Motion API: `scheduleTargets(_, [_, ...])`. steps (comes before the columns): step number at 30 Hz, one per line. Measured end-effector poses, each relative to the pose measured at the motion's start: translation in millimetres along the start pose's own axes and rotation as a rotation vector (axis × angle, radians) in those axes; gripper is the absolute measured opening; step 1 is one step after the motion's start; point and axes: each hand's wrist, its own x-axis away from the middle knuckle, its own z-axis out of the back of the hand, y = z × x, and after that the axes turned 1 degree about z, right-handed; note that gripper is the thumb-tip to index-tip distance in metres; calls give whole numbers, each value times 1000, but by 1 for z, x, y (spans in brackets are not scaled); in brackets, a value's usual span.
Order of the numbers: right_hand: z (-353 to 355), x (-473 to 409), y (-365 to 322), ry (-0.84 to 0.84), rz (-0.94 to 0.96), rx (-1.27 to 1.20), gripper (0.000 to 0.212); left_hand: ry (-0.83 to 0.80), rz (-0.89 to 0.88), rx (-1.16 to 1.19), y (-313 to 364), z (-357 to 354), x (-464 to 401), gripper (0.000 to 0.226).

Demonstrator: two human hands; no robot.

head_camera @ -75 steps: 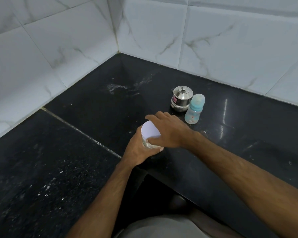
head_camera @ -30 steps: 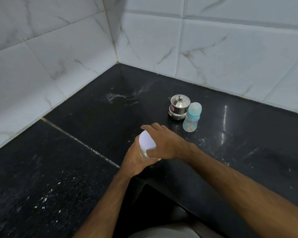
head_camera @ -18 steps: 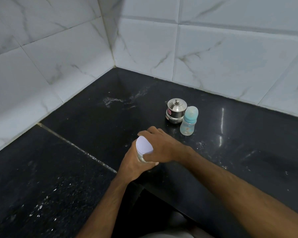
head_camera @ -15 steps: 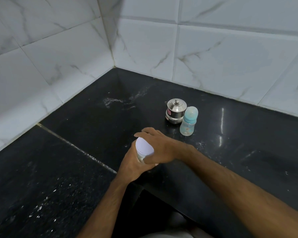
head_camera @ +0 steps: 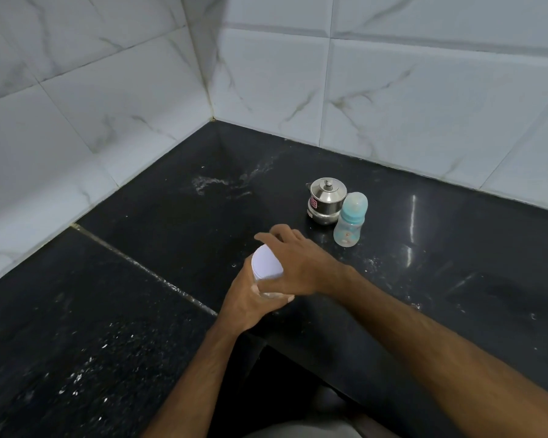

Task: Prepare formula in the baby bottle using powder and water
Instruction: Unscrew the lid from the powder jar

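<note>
1. White marble-look tiles (head_camera: 424, 99) wall in a corner of black stone surface (head_camera: 178, 216), dusted with pale specks.
2. At mid-frame the left hand (head_camera: 246, 303) wraps its grip round the body of a small jar (head_camera: 268, 287), which seems to hold the powder.
3. Over it, the right hand (head_camera: 298, 265) curls its grip round the jar's white lid (head_camera: 266, 263).
4. Upper right of the hands, well apart from them, the baby bottle (head_camera: 350, 221) stands upright with its cap on, just beside a lidded steel pot (head_camera: 326, 200).
5. Judged step: unscrewing the lid. Keep the jar upright and steady while only the lid turns, so no powder spills, and lift the lid off gently.
</note>
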Motion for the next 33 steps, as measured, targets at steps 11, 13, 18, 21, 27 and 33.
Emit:
scheduleTargets(11, [1, 0, -4, -27, -3, 15, 92, 45, -31, -26, 1, 1, -1, 109])
scheduleTargets(13, [-2, -2, -5, 7, -19, 86, 87, 43, -10, -71, 4, 1, -1, 110])
scheduleTargets(18, [0, 0, -5, -79, 43, -55, 88, 115, -101, -65, -5, 4, 2, 88])
scheduleTargets(21, [1, 2, -3, -33, 6, -41, 93, 68, -78, -18, 2, 1, 2, 102])
scheduleTargets(27, [0, 3, -8, 11, 19, 46, 79, 54, -70, -48, 7, 0, 2, 102])
scheduleTargets(33, [-3, 3, -7, 40, -17, 17, 89, 62, -24, -18, 2, 3, 6, 107])
